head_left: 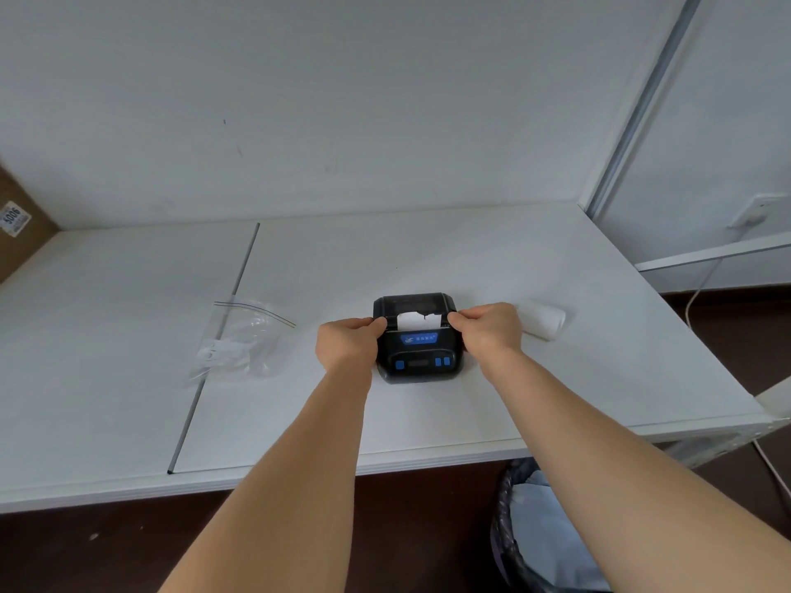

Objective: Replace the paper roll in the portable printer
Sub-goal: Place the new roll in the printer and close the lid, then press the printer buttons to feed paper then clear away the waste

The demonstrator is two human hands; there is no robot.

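A: Any readable text?

B: The blue label on the small black plastic portable printer (418, 341) has white marks, too small to read. At the far left, a white sticker (15, 218) on a brown cardboard box (19, 233) reads "9006".

A: Materials?

B: The printer is matte black and rounded, with blue buttons and a dark little display on the front. A ragged-edged strip of white paper (417, 321) sticks up from its slot. A white paper roll (542, 321), cylindrical, lies on its side just right of the printer on the smooth white counter (471, 404). A clear zip plastic bag (237, 340), crinkled, with something white inside, lies well to the left, across a thin grey seam.

A: Grip?

B: The left hand (347, 342) pinches the printer's upper left edge, fingers curled closed on it. The right hand (488, 329) does the same on the upper right edge. The printer rests mid-counter between both hands.
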